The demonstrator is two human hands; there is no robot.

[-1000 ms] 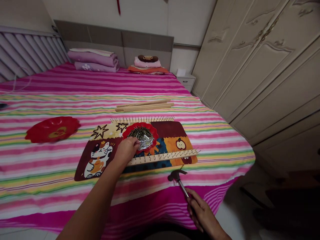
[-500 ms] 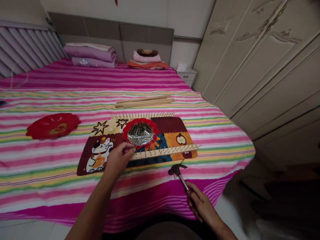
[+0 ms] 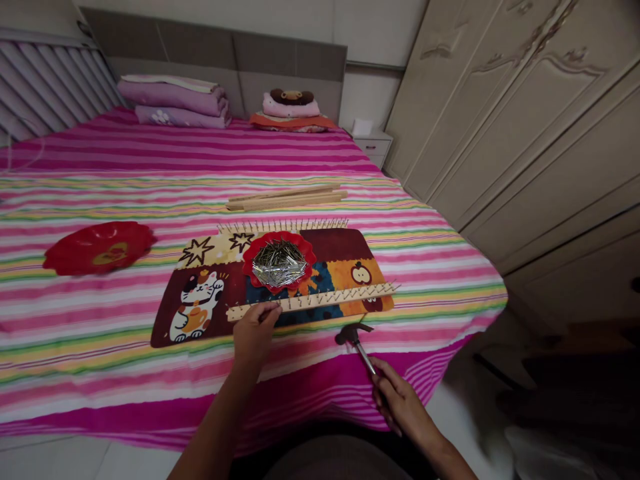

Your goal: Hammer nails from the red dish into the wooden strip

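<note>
A pale wooden strip [image 3: 345, 294] set with a row of upright nails lies across the near side of a patterned mat [image 3: 327, 241]. My left hand [image 3: 256, 328] is at the strip's left part, thumb and fingers pinched together against it; what lies between the fingertips is too small to make out. Just behind the strip, a red scalloped bowl [image 3: 249, 268] holds a heap of nails [image 3: 279, 263]. My right hand [image 3: 399, 398] grips a claw hammer [image 3: 361, 347] by its handle, head over the bed's near edge, apart from the strip.
Another nailed strip [image 3: 285, 229] lies along the mat's far edge. Several bare wooden strips [image 3: 287, 199] lie behind it. A red scalloped tray [image 3: 95, 250] is on the left of the striped bedspread [image 3: 440, 260]. Wardrobe doors [image 3: 500, 133] stand to the right.
My left hand has moved right and slightly nearer to me along the strip, uncovering its left end. The hammer stays held in my right hand, almost still.
</note>
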